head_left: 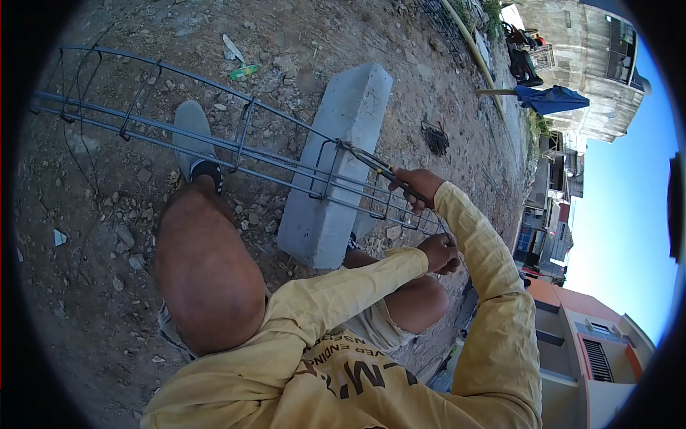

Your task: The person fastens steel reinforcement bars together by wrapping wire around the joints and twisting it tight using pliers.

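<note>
1. The block [304, 230] was set on the ground [100, 236].
2. The rebar cage [241, 149] was laid across the block, its longer part extended to the left of the view.
3. The pliers [390, 174] were held at the cage, near the block's right side.
4. The wrapper [244, 71] was seen beyond the cage, left of the block.
5. The wire bundle [435, 137] was placed right of the block, on the ground.
</note>
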{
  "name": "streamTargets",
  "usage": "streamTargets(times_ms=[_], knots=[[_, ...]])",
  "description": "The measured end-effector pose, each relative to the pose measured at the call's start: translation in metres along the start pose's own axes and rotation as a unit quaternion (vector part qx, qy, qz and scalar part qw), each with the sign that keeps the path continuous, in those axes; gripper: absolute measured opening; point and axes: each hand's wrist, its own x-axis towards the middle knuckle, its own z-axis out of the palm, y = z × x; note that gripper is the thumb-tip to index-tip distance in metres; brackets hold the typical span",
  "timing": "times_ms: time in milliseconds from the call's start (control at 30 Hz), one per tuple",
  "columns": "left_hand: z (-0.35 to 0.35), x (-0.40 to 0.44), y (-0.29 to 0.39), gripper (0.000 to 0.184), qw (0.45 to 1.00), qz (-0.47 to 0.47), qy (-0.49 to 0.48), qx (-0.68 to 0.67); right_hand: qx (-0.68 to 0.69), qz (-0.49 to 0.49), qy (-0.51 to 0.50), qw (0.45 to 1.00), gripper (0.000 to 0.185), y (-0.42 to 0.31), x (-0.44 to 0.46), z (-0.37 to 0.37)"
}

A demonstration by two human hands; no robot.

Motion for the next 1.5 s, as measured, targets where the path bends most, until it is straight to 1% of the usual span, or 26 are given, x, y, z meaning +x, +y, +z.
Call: streamTargets(times_ms=[67, 100, 167, 200, 233, 267, 367, 400, 500, 600, 700, 733, 833, 867, 900, 933, 967, 1000, 1100, 1133, 1200, 1333, 1433, 1467, 1500], knots=[[-0.005, -0.001, -0.001, 0.028, 1.000, 0.001, -0.003, 0.012, 0.095, 0.027, -0.089, 0.991, 0.061, 0.007, 0.006, 0.002], [0.005, 0.000, 0.003, 0.026, 1.000, 0.007, -0.014, 0.022, 0.087, 0.016, -0.056, 0.995, 0.059, 0.013, -0.001, -0.005], [0.004, -0.013, 0.007, 0.023, 0.999, 0.007, 0.002, 0.036, 0.072, -0.009, -0.028, 0.997, 0.054, 0.020, 0.012, 0.001], [0.001, -0.012, 0.001, 0.022, 0.999, 0.008, 0.001, 0.039, -0.067, -0.095, 0.060, 0.991, 0.052, 0.025, 0.018, 0.004], [-0.003, -0.010, -0.003, 0.021, 0.999, 0.008, -0.004, 0.046, -0.203, -0.180, 0.152, 0.951, 0.049, 0.029, 0.023, 0.005], [-0.006, -0.007, -0.006, 0.019, 0.998, 0.009, -0.008, 0.054, -0.329, -0.258, 0.241, 0.876, 0.046, 0.034, 0.028, 0.006], [-0.012, -0.017, -0.007, 0.017, 0.995, 0.031, -0.006, 0.090, -0.351, -0.226, 0.328, 0.847, 0.042, 0.019, 0.004, 0.029], [-0.015, -0.017, -0.008, 0.020, 0.996, 0.018, -0.010, 0.092, -0.324, -0.242, 0.302, 0.863, 0.041, 0.021, 0.008, 0.027], [-0.021, -0.018, -0.017, 0.020, 0.991, -0.002, 0.016, 0.136, -0.156, -0.309, 0.238, 0.908, 0.044, 0.033, 0.008, 0.029], [-0.027, -0.019, -0.029, 0.017, 0.988, 0.025, 0.027, 0.152, -0.137, -0.278, 0.223, 0.924, 0.049, 0.033, -0.008, 0.029], [-0.028, -0.035, -0.019, 0.018, 0.986, 0.016, -0.012, 0.168, -0.311, -0.261, 0.291, 0.867, 0.057, 0.039, -0.020, 0.039], [-0.027, -0.039, -0.020, 0.019, 0.979, 0.028, -0.001, 0.201, -0.344, -0.255, 0.332, 0.840, 0.055, 0.043, -0.019, 0.049], [-0.022, -0.047, -0.024, 0.023, 0.950, 0.070, 0.021, 0.304, -0.307, -0.203, 0.323, 0.872, 0.051, 0.038, -0.026, 0.059], [-0.021, -0.050, -0.026, 0.024, 0.938, 0.084, 0.027, 0.335, -0.339, -0.283, 0.312, 0.841, 0.050, 0.049, 0.018, 0.043], [-0.020, -0.053, -0.029, 0.025, 0.925, 0.098, 0.034, 0.366, -0.253, -0.255, 0.260, 0.896, 0.050, 0.046, 0.014, 0.037], [-0.025, -0.054, -0.035, 0.026, 0.940, 0.055, 0.039, 0.335, -0.164, -0.226, 0.202, 0.939, 0.051, 0.044, 0.004, 0.034], [-0.032, -0.055, -0.042, 0.027, 0.952, 0.012, 0.046, 0.303, -0.074, -0.196, 0.140, 0.968, 0.051, 0.044, -0.003, 0.032], [-0.034, -0.057, -0.043, 0.027, 0.961, -0.029, 0.053, 0.269, -0.019, -0.209, 0.135, 0.968, 0.050, 0.048, -0.002, 0.031], [-0.048, -0.073, -0.040, 0.030, 0.932, -0.072, 0.136, 0.328, -0.074, -0.271, 0.199, 0.939, 0.046, 0.056, 0.010, 0.028], [-0.058, -0.079, -0.038, 0.029, 0.935, -0.070, 0.160, 0.309, -0.091, -0.285, 0.227, 0.927, 0.046, 0.056, 0.006, 0.027], [-0.080, -0.087, -0.032, 0.027, 0.924, -0.066, 0.232, 0.298, -0.123, -0.309, 0.281, 0.900, 0.045, 0.058, 0.001, 0.026], [-0.096, -0.109, -0.013, 0.021, 0.910, -0.028, 0.341, 0.235, 0.026, -0.265, 0.189, 0.945, 0.046, 0.065, 0.014, 0.015], [-0.095, -0.122, 0.001, 0.019, 0.906, 0.013, 0.390, 0.164, 0.056, -0.233, 0.155, 0.959, 0.048, 0.075, 0.015, 0.023], [-0.098, -0.124, 0.004, 0.021, 0.904, 0.026, 0.398, 0.153, 0.060, -0.226, 0.170, 0.957, 0.051, 0.076, 0.013, 0.026], [-0.105, -0.125, 0.004, 0.022, 0.907, 0.038, 0.398, 0.130, 0.088, -0.233, 0.143, 0.958, 0.051, 0.076, 0.008, 0.028]])
